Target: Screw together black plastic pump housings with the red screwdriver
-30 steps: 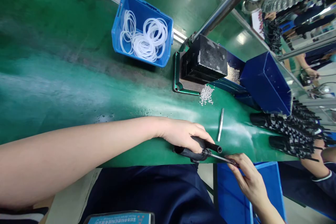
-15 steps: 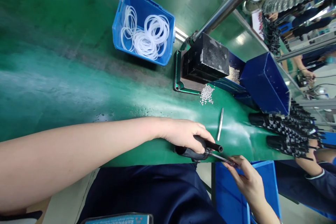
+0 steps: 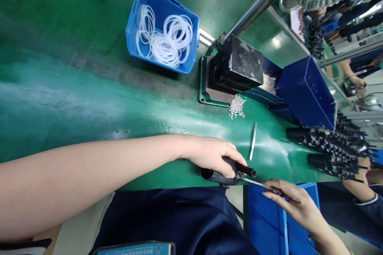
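Observation:
My left hand (image 3: 214,153) is closed round a black tubular part (image 3: 227,172) at the near edge of the green bench. My right hand (image 3: 296,201) pinches a thin metal tool (image 3: 257,183) whose tip meets the black part's end. A second thin metal tool (image 3: 253,140) lies loose on the bench just beyond. A small heap of tiny silver beads (image 3: 237,107) sits a little farther off.
A blue bin of white rings (image 3: 164,34) stands at the back. A black block on a green base (image 3: 231,69) and dark blue bins (image 3: 305,93) stand to the right. A pile of black parts (image 3: 332,149) lies at the right edge, near another person's arm (image 3: 357,185).
My right hand has slid a little right and down along the thin tool. My left hand keeps its hold on the black part.

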A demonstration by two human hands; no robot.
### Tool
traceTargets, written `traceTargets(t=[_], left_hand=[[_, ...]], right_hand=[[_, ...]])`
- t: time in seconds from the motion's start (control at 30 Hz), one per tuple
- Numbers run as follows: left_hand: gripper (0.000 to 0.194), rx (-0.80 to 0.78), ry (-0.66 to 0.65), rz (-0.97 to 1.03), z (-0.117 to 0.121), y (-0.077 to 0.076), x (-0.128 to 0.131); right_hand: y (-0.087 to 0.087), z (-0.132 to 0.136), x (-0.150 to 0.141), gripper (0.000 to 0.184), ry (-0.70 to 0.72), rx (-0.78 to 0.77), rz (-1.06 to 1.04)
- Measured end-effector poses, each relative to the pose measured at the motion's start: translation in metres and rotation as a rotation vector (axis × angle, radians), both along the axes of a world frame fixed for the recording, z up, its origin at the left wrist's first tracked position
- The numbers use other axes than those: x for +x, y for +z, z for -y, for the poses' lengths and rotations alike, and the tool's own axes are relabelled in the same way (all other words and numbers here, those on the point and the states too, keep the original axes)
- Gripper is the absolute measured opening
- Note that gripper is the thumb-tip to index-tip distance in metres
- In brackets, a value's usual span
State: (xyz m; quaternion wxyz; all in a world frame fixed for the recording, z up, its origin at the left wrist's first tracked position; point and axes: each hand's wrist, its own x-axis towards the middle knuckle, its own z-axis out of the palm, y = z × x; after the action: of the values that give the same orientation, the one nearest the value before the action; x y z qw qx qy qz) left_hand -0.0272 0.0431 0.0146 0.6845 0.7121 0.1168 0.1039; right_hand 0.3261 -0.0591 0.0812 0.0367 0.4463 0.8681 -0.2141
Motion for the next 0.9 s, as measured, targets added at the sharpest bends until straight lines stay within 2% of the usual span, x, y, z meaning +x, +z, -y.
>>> traceTargets(t=[0.07, 0.17, 0.27, 0.33, 0.4, 0.5, 0.6, 0.7, 0.9], left_hand=[[0.048, 0.004, 0.009, 0.013, 0.001, -0.001, 0.0], [0.046, 0.009, 0.029, 0.037, 0.003, -0.003, 0.002], [0.045, 0.006, 0.039, 0.041, 0.004, -0.005, 0.002], [0.045, 0.004, 0.049, 0.05, 0.004, -0.005, 0.003], [0.045, 0.001, 0.06, 0.06, 0.004, -0.005, 0.003], [0.045, -0.008, 0.061, 0.065, 0.003, -0.004, 0.002], [0.046, -0.005, 0.056, 0.059, 0.003, -0.004, 0.002], [0.045, -0.004, 0.061, 0.057, 0.003, -0.004, 0.002], [0.049, 0.01, 0.032, 0.052, 0.002, -0.005, 0.002]], right_hand=[[0.006, -0.006, 0.002, 0.02, 0.094, 0.064, 0.028], [0.004, -0.003, 0.007, 0.023, 0.168, 0.254, 0.086], [-0.004, 0.008, 0.008, 0.032, 0.162, 0.454, 0.13], [-0.007, 0.015, 0.005, 0.039, 0.118, 0.511, 0.129], [-0.007, 0.02, 0.001, 0.044, 0.07, 0.483, 0.107], [-0.003, 0.022, -0.001, 0.051, 0.023, 0.357, 0.081], [-0.002, 0.02, 0.002, 0.042, 0.024, 0.306, 0.056], [-0.005, 0.017, 0.003, 0.031, 0.013, 0.317, 0.027], [-0.009, 0.016, -0.003, 0.028, -0.013, 0.434, -0.008]])
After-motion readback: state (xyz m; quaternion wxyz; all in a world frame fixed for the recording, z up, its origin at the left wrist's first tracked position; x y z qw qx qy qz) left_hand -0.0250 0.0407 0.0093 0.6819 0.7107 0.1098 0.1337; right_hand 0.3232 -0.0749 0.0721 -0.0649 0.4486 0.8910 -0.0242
